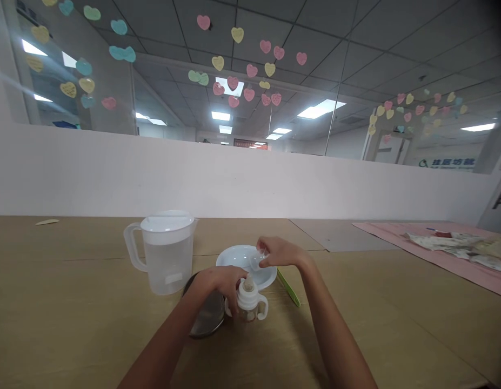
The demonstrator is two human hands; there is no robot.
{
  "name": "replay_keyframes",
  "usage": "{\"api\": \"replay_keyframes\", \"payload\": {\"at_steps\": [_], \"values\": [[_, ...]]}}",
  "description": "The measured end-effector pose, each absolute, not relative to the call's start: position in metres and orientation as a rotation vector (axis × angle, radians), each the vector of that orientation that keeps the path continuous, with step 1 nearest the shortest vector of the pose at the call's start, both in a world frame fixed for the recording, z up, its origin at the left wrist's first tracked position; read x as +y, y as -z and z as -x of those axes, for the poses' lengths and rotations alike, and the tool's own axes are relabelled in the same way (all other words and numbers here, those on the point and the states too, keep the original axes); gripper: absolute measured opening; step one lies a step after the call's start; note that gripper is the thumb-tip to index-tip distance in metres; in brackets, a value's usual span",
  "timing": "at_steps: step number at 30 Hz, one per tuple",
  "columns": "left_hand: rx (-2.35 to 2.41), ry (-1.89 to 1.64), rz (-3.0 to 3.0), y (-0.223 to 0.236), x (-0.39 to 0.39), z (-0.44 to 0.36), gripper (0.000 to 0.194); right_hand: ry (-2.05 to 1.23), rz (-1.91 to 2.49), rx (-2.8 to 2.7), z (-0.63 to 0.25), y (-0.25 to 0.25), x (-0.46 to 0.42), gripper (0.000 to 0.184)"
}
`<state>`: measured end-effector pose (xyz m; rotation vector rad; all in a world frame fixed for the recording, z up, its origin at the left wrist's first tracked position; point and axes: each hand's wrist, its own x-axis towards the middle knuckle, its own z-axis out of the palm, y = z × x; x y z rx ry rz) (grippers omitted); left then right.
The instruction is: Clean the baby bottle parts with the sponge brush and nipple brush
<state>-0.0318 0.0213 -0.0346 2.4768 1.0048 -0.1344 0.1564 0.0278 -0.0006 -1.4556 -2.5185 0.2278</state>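
Note:
My left hand [221, 282] is wrapped round a small baby bottle [248, 302] with white handles and a nipple top, standing upright on the wooden table [72, 313]. My right hand [278, 252] pinches a small clear cap [257, 260] just above a white plate [238, 258], a little behind the bottle. Both forearms reach in from the bottom edge.
A clear lidded pitcher [166, 253] of water stands left of the plate. A round metal lid or dish [207, 317] lies under my left wrist. A green flat stick [288, 288] lies right of the plate. A pink cloth [440, 254] with folded fabric covers the far right.

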Motion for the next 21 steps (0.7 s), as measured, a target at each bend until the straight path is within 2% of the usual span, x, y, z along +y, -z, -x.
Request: {"api": "replay_keyframes", "payload": {"at_steps": [3, 7, 12, 16, 18, 21], "values": [[0.989, 0.162, -2.456, 0.035, 0.022, 0.031, 0.050, -0.355, 1.603, -2.691, -0.143, 0.031, 0.057, 0.048], [0.983, 0.146, -2.471, 0.040, 0.026, 0.031, 0.050, -0.580, 1.594, -2.841, -0.126, 0.055, 0.076, 0.032], [1.003, 0.133, -2.458, 0.042, 0.027, 0.032, 0.051, -0.532, 1.536, -2.741, -0.132, 0.034, 0.058, 0.025], [1.031, 0.111, -2.436, 0.037, 0.021, 0.032, 0.048, -0.805, 1.370, -2.639, -0.131, 0.008, 0.018, 0.037], [1.069, 0.109, -2.420, 0.035, 0.019, 0.032, 0.044, -0.647, 1.391, -2.688, -0.123, 0.004, -0.001, 0.039], [1.204, 0.142, -2.411, 0.035, 0.019, 0.032, 0.043, -0.166, 1.434, -2.738, -0.110, 0.007, -0.016, 0.035]]}}
